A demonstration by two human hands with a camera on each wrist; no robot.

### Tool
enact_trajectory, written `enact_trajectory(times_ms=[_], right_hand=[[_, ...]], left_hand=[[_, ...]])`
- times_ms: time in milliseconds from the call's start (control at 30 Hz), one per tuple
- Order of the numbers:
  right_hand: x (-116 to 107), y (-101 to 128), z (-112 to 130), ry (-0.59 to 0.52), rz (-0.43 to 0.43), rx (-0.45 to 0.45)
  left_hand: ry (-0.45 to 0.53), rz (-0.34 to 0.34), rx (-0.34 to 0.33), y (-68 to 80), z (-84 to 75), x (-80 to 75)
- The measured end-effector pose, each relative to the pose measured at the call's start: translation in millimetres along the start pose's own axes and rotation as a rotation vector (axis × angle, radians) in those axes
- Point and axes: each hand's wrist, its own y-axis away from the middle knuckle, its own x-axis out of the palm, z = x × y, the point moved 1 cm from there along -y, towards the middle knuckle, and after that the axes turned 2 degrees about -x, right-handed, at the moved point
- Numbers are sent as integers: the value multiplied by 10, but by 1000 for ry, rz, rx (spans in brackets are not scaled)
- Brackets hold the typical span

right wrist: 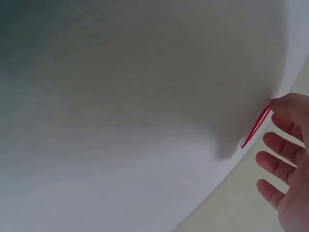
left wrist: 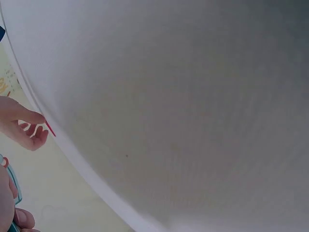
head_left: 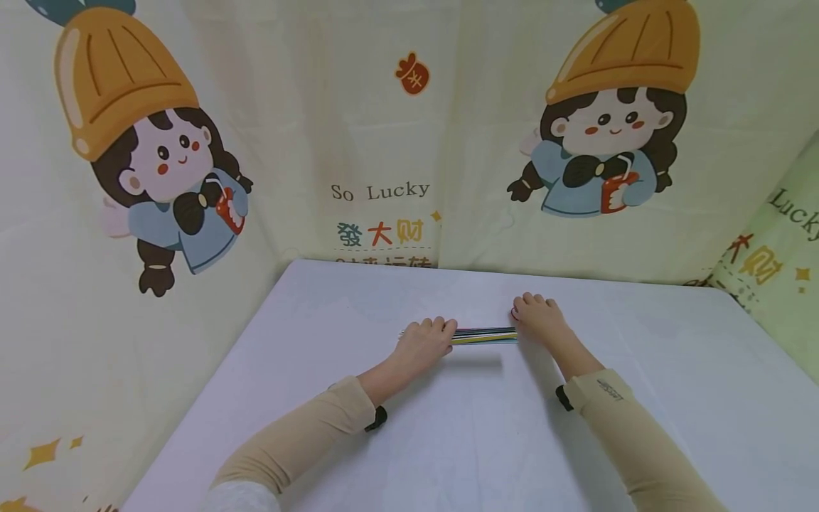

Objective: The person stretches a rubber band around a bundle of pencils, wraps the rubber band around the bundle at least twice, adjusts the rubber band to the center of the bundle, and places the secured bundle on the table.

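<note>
My left hand (head_left: 424,345) grips a bundle of thin, straight coloured strands (head_left: 484,336), among them black, white, yellow and light blue. The bundle lies level above the white table, its right end sticking out of the fist toward my other hand. Between thumb and forefinger, my right hand (head_left: 540,320) pinches a thin red rubber band (right wrist: 256,126), which hangs as a narrow loop in the right wrist view. The other fingers (right wrist: 275,166) of that hand are loosely bent. Whether the band touches the bundle's end cannot be told. Only part of my left hand (left wrist: 23,218) enters the left wrist view.
The white-covered table (head_left: 409,455) reaches back to a pale curtain (head_left: 275,107) printed with cartoon figures and lettering. More printed cloth (head_left: 787,284) hangs at the right side. Dark wrist devices (head_left: 377,418) sit under both sleeves.
</note>
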Motion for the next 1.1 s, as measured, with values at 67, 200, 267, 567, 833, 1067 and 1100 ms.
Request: enact_trajectory(times_ms=[67,200,267,567,833,1067,1100], right_hand=[[-4,-34,22,19,42,9],[-26,-81,59,48,113,18],[-32,-96,72,68,132,19],[11,-119,99,152,145,7],[44,-129,91,156,133,-2],[12,-137,107,79,156,23],[-4,-136,107,48,153,28]], left_hand=[[-6,-10,-1,3,6,-3],[-18,-30,1,6,13,-5],[-13,-33,0,7,15,-6],[-2,-47,-1,8,26,6],[1,-38,-4,6,33,9],[8,-28,-9,5,40,18],[10,-29,-11,5,40,22]])
